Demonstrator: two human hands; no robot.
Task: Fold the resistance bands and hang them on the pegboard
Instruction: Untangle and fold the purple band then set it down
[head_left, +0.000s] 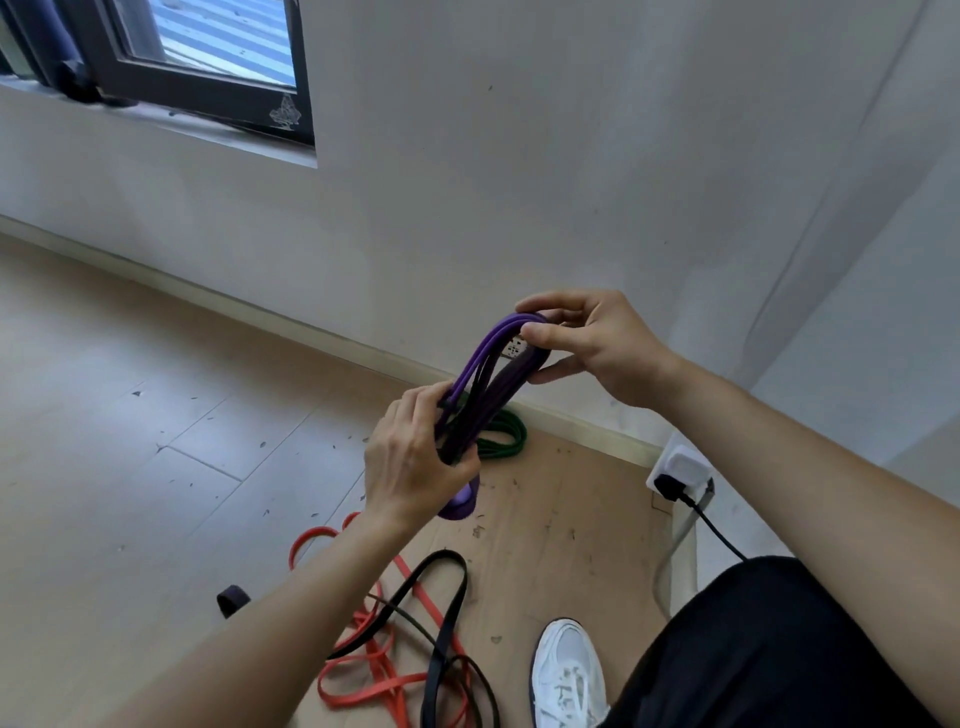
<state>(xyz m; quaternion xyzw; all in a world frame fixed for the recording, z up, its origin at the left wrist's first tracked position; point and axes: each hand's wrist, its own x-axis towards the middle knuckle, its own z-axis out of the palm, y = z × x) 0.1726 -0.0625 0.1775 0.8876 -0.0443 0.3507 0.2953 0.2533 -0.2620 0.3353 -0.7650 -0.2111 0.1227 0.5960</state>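
Purple resistance band is held in the air above the floor, gathered into several long loops that stretch between the two hands. The right hand pinches the upper end of the bundle between thumb and fingers. The left hand is curled round the lower part, and a short bend of band sticks out under it.

The strands do not lie evenly: some are spread apart in the middle. I think this is the main risk. The rubber is springy, so if either grip loosens, the loops may jump open and the fold will be lost. One loose strand could also slide out from the others while the bundle is carried.

A green band lies on the floor, close to the foot of the wall. A red band and a black band lie crossed over each other beside a white sneaker, so a step could catch them. A black cable runs nearby too. The pegboard is not in view
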